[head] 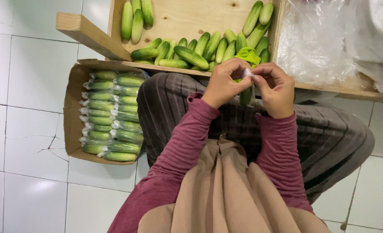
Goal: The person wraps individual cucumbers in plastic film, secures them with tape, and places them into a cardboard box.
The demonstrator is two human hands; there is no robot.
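As I read the view from left to right, the open brown cardboard box [72, 113] on the white tiled floor [23, 86] holds two rows of green cucumbers sealed in clear plastic sleeves [109, 115]. Above it, the shallow plywood tray [187, 17] carries loose, unwrapped green cucumbers [191, 55]. At centre, the left hand [222, 86] and right hand [278, 92] meet over the lap, fingertips pinched closed on the twisted top of a clear plastic sleeve, from which one dark green cucumber [246, 96] hangs between them. I judge the step in hand to be closing the sleeve; whether a tie is used I cannot tell. The next move calls for a firm seal before release. Crumpled clear plastic sheeting [316, 43] lies at right.
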